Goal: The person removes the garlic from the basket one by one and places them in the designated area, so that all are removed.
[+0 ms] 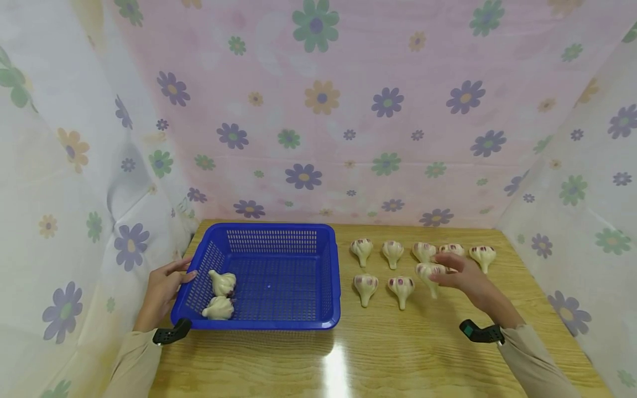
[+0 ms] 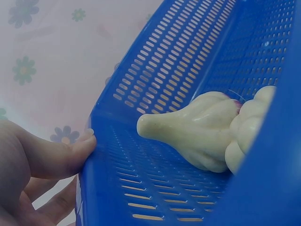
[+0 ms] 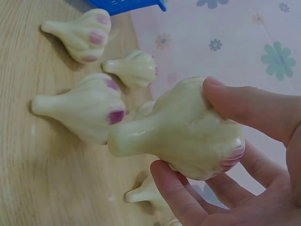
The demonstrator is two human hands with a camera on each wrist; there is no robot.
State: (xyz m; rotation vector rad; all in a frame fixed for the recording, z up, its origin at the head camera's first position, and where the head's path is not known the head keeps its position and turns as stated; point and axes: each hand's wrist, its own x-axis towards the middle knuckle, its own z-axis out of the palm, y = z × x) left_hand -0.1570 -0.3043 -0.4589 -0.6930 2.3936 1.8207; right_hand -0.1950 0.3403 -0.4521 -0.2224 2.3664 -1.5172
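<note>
My right hand [image 1: 470, 279] holds a garlic bulb [image 3: 183, 127] between thumb and fingers, raised above the table. The bulb is cream with purple streaks, and its stem points away from the palm in the right wrist view. At the left, my left hand [image 1: 161, 288] grips the rim of a blue plastic basket [image 1: 276, 325], thumb on the rim and fingers outside the wall. Inside the basket, by its left wall, lie two garlic bulbs, one [image 1: 222, 283] behind the other [image 1: 219, 309]. Several more bulbs, such as this garlic bulb [image 1: 365, 287], lie on the table.
The wooden table [image 1: 398, 354] carries loose garlic in two rough rows right of the basket, including a far-right bulb [image 1: 483, 256]. A flowered cloth [image 1: 348, 121] stands as walls behind the table and at both sides.
</note>
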